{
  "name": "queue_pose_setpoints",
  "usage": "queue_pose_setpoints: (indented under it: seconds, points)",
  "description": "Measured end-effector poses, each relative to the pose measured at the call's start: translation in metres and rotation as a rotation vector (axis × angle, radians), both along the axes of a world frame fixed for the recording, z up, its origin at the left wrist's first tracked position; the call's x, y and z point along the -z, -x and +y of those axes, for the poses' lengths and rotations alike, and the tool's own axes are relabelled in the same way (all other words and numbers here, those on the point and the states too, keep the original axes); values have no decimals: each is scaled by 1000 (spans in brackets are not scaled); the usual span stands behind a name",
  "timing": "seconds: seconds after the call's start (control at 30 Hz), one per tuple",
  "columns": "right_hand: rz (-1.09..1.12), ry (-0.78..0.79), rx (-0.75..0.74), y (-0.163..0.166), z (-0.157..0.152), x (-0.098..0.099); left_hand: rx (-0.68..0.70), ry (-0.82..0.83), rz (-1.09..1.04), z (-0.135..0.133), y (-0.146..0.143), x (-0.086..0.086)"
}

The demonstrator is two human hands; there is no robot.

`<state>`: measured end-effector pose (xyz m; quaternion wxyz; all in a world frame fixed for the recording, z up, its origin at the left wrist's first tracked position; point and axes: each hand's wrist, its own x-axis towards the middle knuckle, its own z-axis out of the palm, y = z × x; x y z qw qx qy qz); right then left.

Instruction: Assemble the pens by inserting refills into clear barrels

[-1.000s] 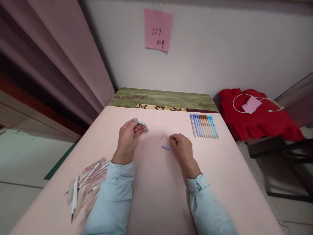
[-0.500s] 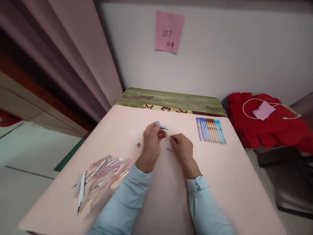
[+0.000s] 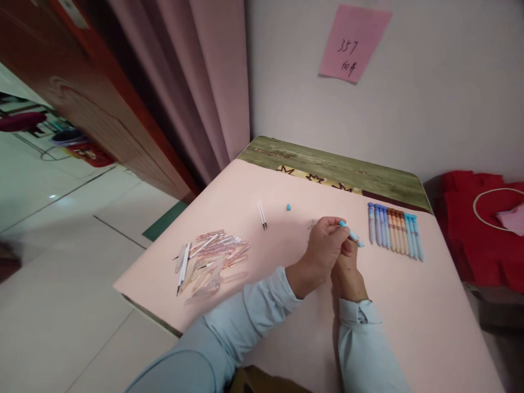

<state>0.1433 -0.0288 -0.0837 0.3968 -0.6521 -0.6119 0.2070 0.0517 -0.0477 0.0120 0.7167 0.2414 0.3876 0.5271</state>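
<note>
My left hand (image 3: 321, 248) is closed in a pinch on a light blue pen part (image 3: 351, 234), which slants down to the right past the fingertips. Close against it, my right hand (image 3: 347, 270) sits lower and partly behind, its fingers mostly hidden. A small blue piece (image 3: 288, 207) lies on the table to the left of the hands. Two white pen refills (image 3: 262, 216) with dark tips lie farther left. Just beyond my left hand is a small, thin greyish item (image 3: 311, 224), too small to name.
A loose heap of clear and pinkish pen tubes (image 3: 216, 254), with white refills among them, covers the table's left part. On the right, a row of assembled pens (image 3: 395, 232) runs from purple-blue through brown to light blue. Red cloth (image 3: 462, 229) lies beyond the right edge.
The view has swung left and tilted. My hands have come together, with the left hand now over the right. A small blue piece now shows on the table where none was visible before.
</note>
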Motion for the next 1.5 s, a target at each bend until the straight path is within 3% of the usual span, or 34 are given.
queue_pose_setpoints:
  seconds: [0.2, 0.47, 0.6, 0.7, 0.87, 1.37, 1.5]
  points:
    - [0, -29, 5, 1, -1, -26, -15, -4, -23, 5, 3, 6]
    - [601, 24, 147, -7, 12, -25, -122, 127, -263, 33, 35, 9]
    - [733, -39, 154, -3, 11, -40, -257, 316, -388, 48, 50, 15]
    - [786, -33, 64, 6, 7, -55, -286, 356, -419, 53, 54, 18]
    - [680, -53, -28, 16, 4, -69, -270, 338, -389, 56, 50, 17]
    - [161, -216, -18, 6, 3, -70, -220, 313, -300, 43, 25, 27]
    - [142, -203, -22, 8, 2, -72, -190, 316, -312, 44, 24, 26]
